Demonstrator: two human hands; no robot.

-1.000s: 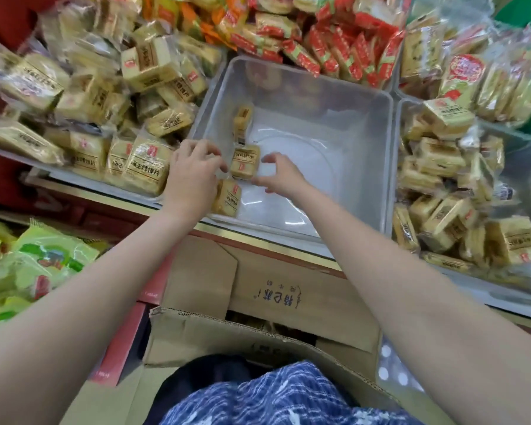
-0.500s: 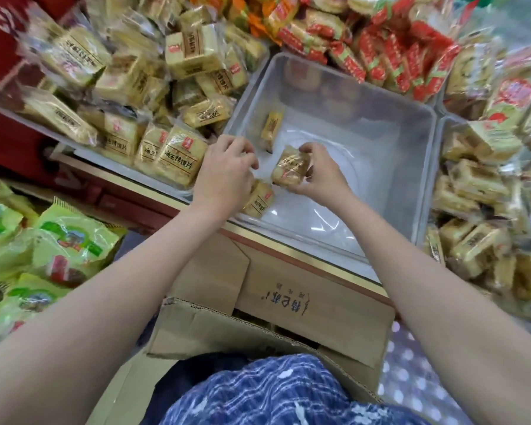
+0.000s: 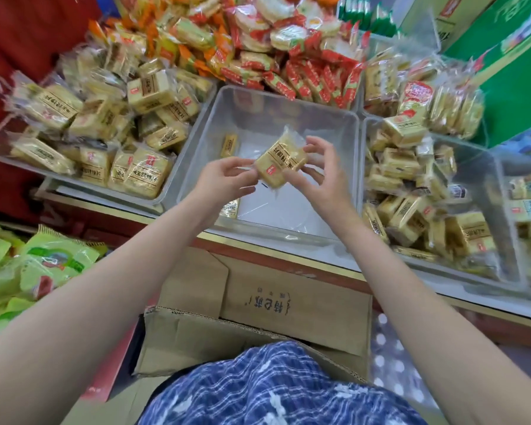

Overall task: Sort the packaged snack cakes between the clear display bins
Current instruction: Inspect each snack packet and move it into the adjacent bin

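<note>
Both hands, left hand (image 3: 227,179) and right hand (image 3: 322,176), pinch one snack cake (image 3: 281,164) above middle bin (image 3: 288,231); slick wrapper may slip from fingers.

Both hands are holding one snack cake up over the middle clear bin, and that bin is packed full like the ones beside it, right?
Not quite. Both the left hand and right hand do hold the snack cake over the middle bin, but the head view shows that bin nearly empty, with two cakes visible inside.

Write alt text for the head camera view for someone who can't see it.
Both hands, left hand and right hand, hold one wrapped snack cake above a nearly empty clear bin. Fuller bins of similar cakes sit on either side.
</note>
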